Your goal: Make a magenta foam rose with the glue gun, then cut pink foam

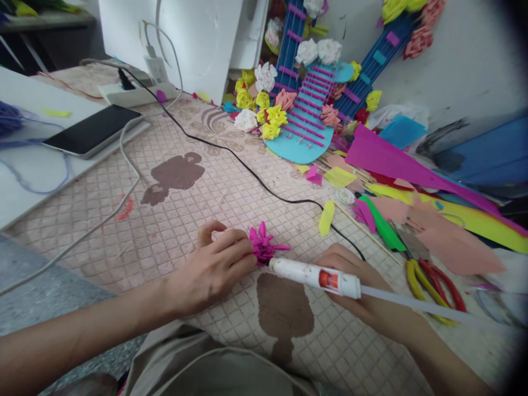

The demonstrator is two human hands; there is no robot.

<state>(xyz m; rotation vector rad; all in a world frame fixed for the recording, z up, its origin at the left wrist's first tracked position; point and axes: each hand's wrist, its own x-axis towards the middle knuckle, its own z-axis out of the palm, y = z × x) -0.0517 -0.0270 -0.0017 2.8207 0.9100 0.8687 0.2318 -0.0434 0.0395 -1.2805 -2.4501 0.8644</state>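
Note:
My left hand [216, 264] pinches a small magenta paper flower [263, 243] against the patterned pink cloth [198, 181], fingers closed on its left side. My right hand [358, 289] is wrapped around a white glue gun [315, 276] with an orange label. The gun's nozzle points left and touches the flower's lower right. A clear glue stick [416, 309] sticks out of the gun's back end to the right.
Scissors with yellow and red handles [429, 283] lie right of my right hand among coloured foam sheets [396, 165]. A black cord [247, 170] crosses the cloth. A phone [93, 130] lies at left, a power strip [136, 93] behind. Blue guitar models [305, 110] with paper flowers stand at the back.

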